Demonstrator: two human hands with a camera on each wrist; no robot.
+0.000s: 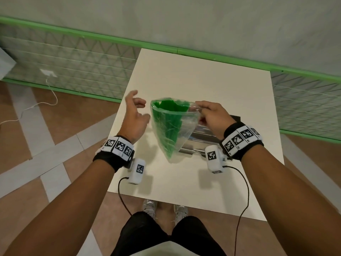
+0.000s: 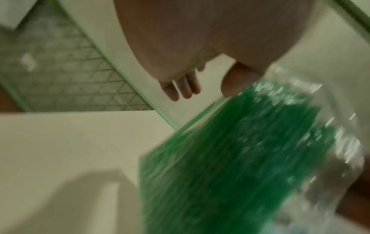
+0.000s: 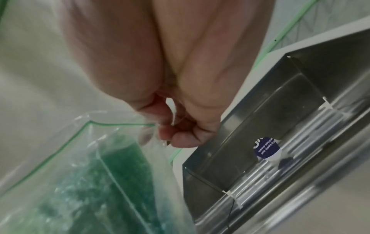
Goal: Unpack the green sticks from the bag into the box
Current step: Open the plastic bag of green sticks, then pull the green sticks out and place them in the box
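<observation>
Nearest the person, above the front half of the white bench [image 1: 230,191], the clear bag [image 1: 184,130] hangs in the air with its mouth spread wide. The right hand [image 1: 212,115] pinches the right side of the bag's rim between thumb and fingertips and carries all its weight. The left hand [image 1: 134,117] hovers just beside the bag's left side, fingers loosely spread, holding nothing and apart from the film.

The green sticks [image 1: 169,124] are packed along the left side inside the bag, ends toward the mouth. They look thin, stiff and light, likely to slide and scatter if tipped fast. The film is soft and slippery, so a grip at the thicker rim seems the safest hold, with a second hold on the bottom corner for tipping.

Just behind the bag and under the right hand, the shiny metal box [image 3: 280,126] rests on the bench, open-topped; I see no sticks in it.
</observation>
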